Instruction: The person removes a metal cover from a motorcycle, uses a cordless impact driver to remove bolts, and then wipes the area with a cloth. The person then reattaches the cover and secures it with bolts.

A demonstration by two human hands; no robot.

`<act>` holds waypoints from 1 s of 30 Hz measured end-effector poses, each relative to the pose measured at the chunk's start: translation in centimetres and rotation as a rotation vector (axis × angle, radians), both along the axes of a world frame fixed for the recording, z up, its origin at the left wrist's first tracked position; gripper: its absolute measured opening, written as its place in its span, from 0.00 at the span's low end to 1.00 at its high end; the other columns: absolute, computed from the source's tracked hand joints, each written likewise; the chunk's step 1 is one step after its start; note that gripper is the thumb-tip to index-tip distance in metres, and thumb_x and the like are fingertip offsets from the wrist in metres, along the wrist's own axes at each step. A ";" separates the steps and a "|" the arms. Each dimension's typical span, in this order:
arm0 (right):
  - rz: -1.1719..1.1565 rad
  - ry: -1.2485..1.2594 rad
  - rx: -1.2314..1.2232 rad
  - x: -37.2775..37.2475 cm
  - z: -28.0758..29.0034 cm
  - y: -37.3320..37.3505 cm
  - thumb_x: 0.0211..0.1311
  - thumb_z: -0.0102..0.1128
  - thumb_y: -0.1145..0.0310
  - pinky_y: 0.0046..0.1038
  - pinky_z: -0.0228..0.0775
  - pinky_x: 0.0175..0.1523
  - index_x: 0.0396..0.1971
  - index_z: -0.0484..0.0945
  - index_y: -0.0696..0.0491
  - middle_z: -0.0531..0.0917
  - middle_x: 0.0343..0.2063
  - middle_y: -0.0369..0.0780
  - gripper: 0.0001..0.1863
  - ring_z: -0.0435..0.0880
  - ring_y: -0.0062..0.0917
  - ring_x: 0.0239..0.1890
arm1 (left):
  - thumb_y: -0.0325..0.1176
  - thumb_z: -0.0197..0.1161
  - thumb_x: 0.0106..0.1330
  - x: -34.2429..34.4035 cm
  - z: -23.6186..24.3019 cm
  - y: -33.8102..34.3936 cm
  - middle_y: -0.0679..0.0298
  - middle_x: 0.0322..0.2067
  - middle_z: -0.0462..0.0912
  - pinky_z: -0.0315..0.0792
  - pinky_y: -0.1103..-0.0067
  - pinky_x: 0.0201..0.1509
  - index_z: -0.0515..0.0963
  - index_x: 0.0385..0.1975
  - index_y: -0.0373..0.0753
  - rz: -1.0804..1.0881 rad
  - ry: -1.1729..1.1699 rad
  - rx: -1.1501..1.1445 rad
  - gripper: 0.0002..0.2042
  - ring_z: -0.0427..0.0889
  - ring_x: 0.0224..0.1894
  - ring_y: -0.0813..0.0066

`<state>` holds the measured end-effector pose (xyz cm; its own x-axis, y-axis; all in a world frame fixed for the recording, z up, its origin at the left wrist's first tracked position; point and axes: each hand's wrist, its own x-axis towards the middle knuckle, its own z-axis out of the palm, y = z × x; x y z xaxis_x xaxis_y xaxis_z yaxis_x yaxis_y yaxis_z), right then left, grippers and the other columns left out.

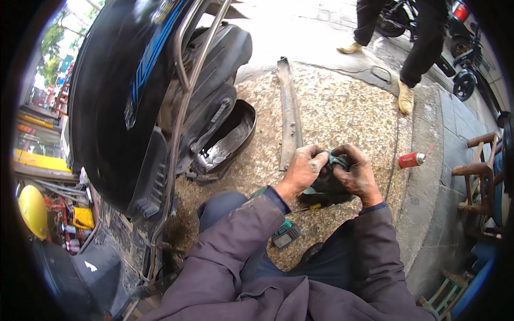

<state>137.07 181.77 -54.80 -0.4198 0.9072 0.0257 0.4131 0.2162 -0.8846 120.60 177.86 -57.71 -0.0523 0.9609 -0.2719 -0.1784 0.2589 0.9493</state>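
My left hand (305, 170) and my right hand (357, 172) are close together in front of me, fingers bent in a pinch. Between them shows a small teal piece (335, 159), soft-looking and gripped by my right fingers; its kind is unclear. What my left thumb and fingers pinch is hidden. Just below lies a dark, bag-like thing (329, 187), partly covered by my hands. A yellow-handled tool (315, 206) rests at its near edge. Nearer my knees, a teal and black power tool (286, 234) is on the pebbled ground, partly behind my left sleeve.
A scooter with black panels (112, 107) and a metal rail stands at my left, an open black compartment (230, 139) beside it. A long grey strip (289, 115) lies ahead. Rightward are a red spray can (411, 160) and wooden stool (476, 170). A person's legs (423, 48) stand beyond.
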 end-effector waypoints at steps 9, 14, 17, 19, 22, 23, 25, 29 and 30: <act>-0.120 0.268 -0.248 -0.2 -0.7 0.5 0.54 0.58 0.76 0.24 0.71 0.41 0.35 0.78 0.58 0.79 0.27 0.34 0.08 0.77 0.20 0.32 | 0.26 0.59 0.62 0.0 1.2 0.0 0.64 0.29 0.80 0.73 0.82 0.37 0.76 0.37 0.31 0.035 0.223 0.102 0.07 0.77 0.32 0.82; -0.205 0.784 -0.499 1.0 -0.3 0.7 0.61 0.53 0.70 0.22 0.72 0.43 0.40 0.77 0.59 0.82 0.33 0.36 0.11 0.79 0.19 0.35 | 0.26 0.56 0.63 -0.2 1.9 -0.7 0.64 0.32 0.79 0.73 0.83 0.34 0.73 0.47 0.29 -0.062 -0.227 0.002 0.14 0.77 0.30 0.81; -0.082 0.623 -0.479 0.6 -0.3 -1.6 0.63 0.56 0.66 0.24 0.69 0.50 0.45 0.77 0.59 0.81 0.38 0.37 0.15 0.77 0.21 0.42 | 0.27 0.56 0.63 0.4 1.7 -3.0 0.63 0.32 0.79 0.74 0.81 0.33 0.73 0.49 0.27 -0.086 -0.262 -0.007 0.16 0.78 0.30 0.78; -0.091 0.424 -0.414 0.2 0.3 -3.8 0.64 0.56 0.66 0.24 0.68 0.51 0.47 0.77 0.59 0.81 0.40 0.37 0.16 0.77 0.22 0.44 | 0.28 0.56 0.63 0.3 1.7 -4.5 0.63 0.31 0.79 0.74 0.80 0.33 0.75 0.45 0.27 -0.083 -0.244 -0.080 0.14 0.78 0.29 0.77; -0.124 0.470 -0.370 0.0 1.6 -6.3 0.64 0.57 0.67 0.25 0.68 0.53 0.49 0.76 0.59 0.81 0.42 0.37 0.16 0.77 0.22 0.45 | 0.29 0.58 0.63 0.0 2.0 -6.0 0.64 0.30 0.79 0.74 0.81 0.31 0.77 0.42 0.30 -0.058 -0.268 -0.114 0.11 0.77 0.27 0.79; -0.165 0.510 -0.429 -0.1 1.9 -6.8 0.64 0.57 0.67 0.25 0.68 0.54 0.50 0.75 0.59 0.80 0.42 0.37 0.17 0.77 0.22 0.46 | 0.29 0.59 0.63 0.0 2.1 -6.3 0.65 0.30 0.78 0.74 0.81 0.31 0.77 0.41 0.31 -0.052 -0.278 -0.117 0.10 0.77 0.26 0.79; -0.049 0.521 -0.406 -0.1 2.3 -7.7 0.63 0.60 0.68 0.27 0.67 0.56 0.55 0.72 0.58 0.79 0.47 0.39 0.21 0.76 0.23 0.49 | 0.30 0.60 0.63 -0.2 2.5 -6.7 0.65 0.30 0.78 0.75 0.80 0.31 0.77 0.41 0.32 -0.006 -0.370 -0.164 0.10 0.77 0.26 0.79; -0.132 0.575 -0.376 0.0 1.9 -7.9 0.64 0.58 0.74 0.23 0.70 0.53 0.51 0.75 0.59 0.80 0.43 0.38 0.16 0.78 0.21 0.45 | 0.31 0.60 0.64 -0.7 3.9 -7.7 0.66 0.30 0.78 0.76 0.80 0.32 0.76 0.40 0.34 0.055 -0.542 -0.162 0.09 0.77 0.27 0.80; -0.195 0.648 -0.421 0.2 1.8 -7.8 0.65 0.56 0.75 0.21 0.71 0.48 0.47 0.77 0.59 0.81 0.39 0.36 0.12 0.78 0.19 0.40 | 0.30 0.59 0.65 -0.9 4.4 -7.7 0.66 0.31 0.78 0.75 0.81 0.32 0.75 0.42 0.34 0.053 -0.530 -0.148 0.09 0.77 0.27 0.79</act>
<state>137.27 173.97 -53.02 -0.2713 0.9505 -0.1512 -0.2159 -0.2131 -0.9529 119.67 170.13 -53.31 0.0813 0.9104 -0.4056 -0.6385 0.3601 0.6801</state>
